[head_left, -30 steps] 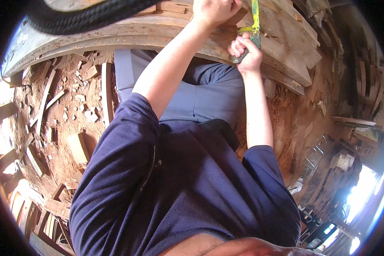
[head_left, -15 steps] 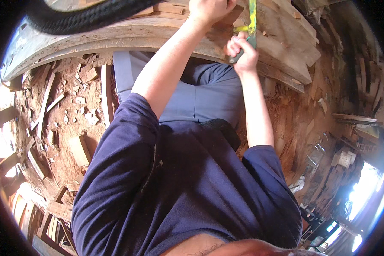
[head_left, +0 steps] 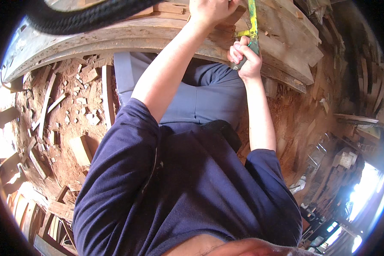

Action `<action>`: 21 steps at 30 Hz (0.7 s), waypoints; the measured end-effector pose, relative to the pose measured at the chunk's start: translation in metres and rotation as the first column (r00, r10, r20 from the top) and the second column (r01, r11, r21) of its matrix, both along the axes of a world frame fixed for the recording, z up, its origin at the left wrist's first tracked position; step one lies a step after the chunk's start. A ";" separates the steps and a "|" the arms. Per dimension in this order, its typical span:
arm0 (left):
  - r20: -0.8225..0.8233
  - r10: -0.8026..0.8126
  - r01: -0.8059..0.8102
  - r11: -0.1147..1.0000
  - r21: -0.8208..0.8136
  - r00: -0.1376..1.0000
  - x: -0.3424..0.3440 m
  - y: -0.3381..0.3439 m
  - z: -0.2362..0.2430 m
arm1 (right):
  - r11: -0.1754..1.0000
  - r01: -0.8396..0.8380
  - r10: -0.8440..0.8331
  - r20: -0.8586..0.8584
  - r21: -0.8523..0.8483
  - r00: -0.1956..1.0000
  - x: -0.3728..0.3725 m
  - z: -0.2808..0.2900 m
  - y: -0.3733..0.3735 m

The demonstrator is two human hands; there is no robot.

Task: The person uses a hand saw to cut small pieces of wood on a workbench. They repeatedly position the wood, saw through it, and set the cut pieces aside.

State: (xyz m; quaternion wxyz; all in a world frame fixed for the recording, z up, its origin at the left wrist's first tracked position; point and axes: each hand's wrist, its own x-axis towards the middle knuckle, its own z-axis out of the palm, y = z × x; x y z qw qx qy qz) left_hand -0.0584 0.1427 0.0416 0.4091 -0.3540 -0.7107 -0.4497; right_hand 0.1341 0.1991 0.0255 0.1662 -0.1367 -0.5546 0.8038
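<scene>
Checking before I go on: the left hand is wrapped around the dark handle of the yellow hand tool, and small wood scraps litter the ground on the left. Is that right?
Not quite: the right hand, not the left hand, is wrapped around the dark handle of the yellow hand tool, as the head view shows. Small wood scraps do litter the ground on the left.

Narrow yellow tool (head_left: 253, 21) over planks (head_left: 281, 47), dark handle (head_left: 238, 65) gripped in right hand (head_left: 248, 61).

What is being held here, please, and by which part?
The right grip holds the yellow tool by its handle; whether the left grip holds anything cannot be told.
</scene>
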 end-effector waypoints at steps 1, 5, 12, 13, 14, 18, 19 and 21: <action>-0.002 0.003 -0.003 1.000 -0.001 1.000 0.000 0.000 0.001 | 1.000 0.000 0.000 0.000 0.000 1.000 0.001 -0.001 -0.001; 0.013 0.035 -0.035 0.999 -0.004 0.999 -0.004 0.001 0.004 | 0.995 0.076 -0.076 0.004 -0.070 0.997 0.031 -0.009 -0.033; 0.000 0.057 -0.057 0.998 -0.032 0.998 -0.001 0.003 -0.002 | 0.999 -0.012 0.012 0.014 -0.033 1.000 0.011 0.000 -0.005; 0.007 0.046 -0.046 0.998 -0.033 0.999 0.000 0.003 -0.002 | 1.000 -0.025 0.025 0.000 0.008 1.000 0.004 -0.001 0.000; 0.010 0.041 -0.041 0.999 -0.031 0.999 -0.001 0.002 -0.001 | 1.000 0.011 -0.011 0.014 0.012 1.000 0.004 -0.002 -0.003; 0.024 0.009 -0.009 1.000 0.012 1.000 0.000 0.000 0.003 | 0.989 0.004 -0.015 -0.075 -0.147 0.997 0.016 -0.005 -0.026; 0.024 -0.012 0.011 1.000 0.020 1.000 0.000 -0.001 0.002 | 0.980 0.013 -0.029 -0.072 -0.201 0.997 0.019 -0.004 -0.030; 0.078 -0.010 0.012 0.999 -0.035 0.997 -0.001 0.000 0.003 | 0.970 0.023 -0.042 -0.074 -0.242 0.996 0.021 0.000 -0.033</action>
